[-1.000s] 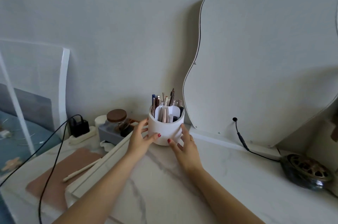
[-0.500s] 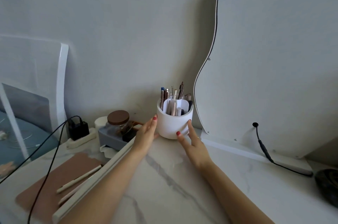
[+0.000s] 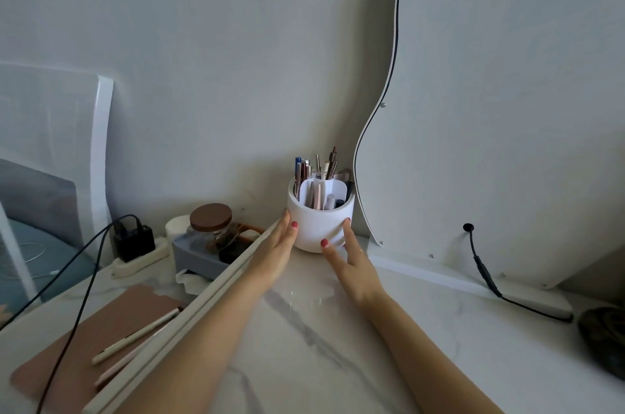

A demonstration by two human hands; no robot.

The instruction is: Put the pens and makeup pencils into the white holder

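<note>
The white holder (image 3: pixel 316 227) stands on the marble top close to the wall, with several pens and makeup pencils (image 3: pixel 316 170) upright in its compartments. My left hand (image 3: pixel 275 254) lies against its left side, fingers stretched out and thumb on the front. My right hand (image 3: pixel 351 264) touches its right front with thumb and forefinger. Together the two hands clasp the holder. A cream pen (image 3: pixel 135 337) and a pinkish pencil (image 3: pixel 125 361) lie on a brown pad (image 3: pixel 67 363) at the lower left, apart from both hands.
A wavy white mirror back (image 3: pixel 490 109) leans on the wall right of the holder, with a black cable (image 3: pixel 487 278) trailing from it. Left of the holder are a lidded jar (image 3: pixel 211 224), a grey tray (image 3: pixel 192 254), and a black charger (image 3: pixel 133 241). A dark dish (image 3: pixel 605 342) sits far right.
The holder has slid back toward the wall and mirror with both hands on it. The fingers have straightened from a curled grip to a flatter touch.
</note>
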